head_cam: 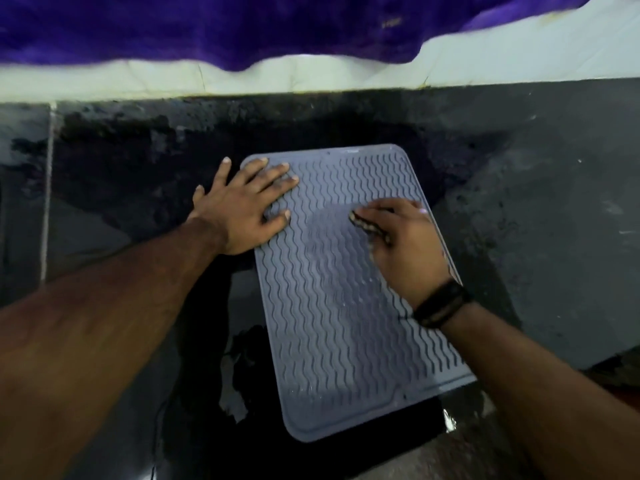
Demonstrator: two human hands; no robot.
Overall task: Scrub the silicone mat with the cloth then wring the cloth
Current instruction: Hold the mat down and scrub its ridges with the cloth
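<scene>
A grey silicone mat (pixel 346 289) with wavy ridges lies flat on a wet black counter (pixel 540 209), its long side running from near to far. The left hand (pixel 242 206) presses down on the mat's far left corner, fingers straight and spread, the palm partly off the edge. The right hand (pixel 405 244) rests on the mat's right side, its fingers curled round a small, dark patterned cloth (pixel 369 226) held against the ridges. A black band (pixel 441 304) circles the right wrist. Purple fabric (pixel 242 26) hangs across the far side above a pale wall.
</scene>
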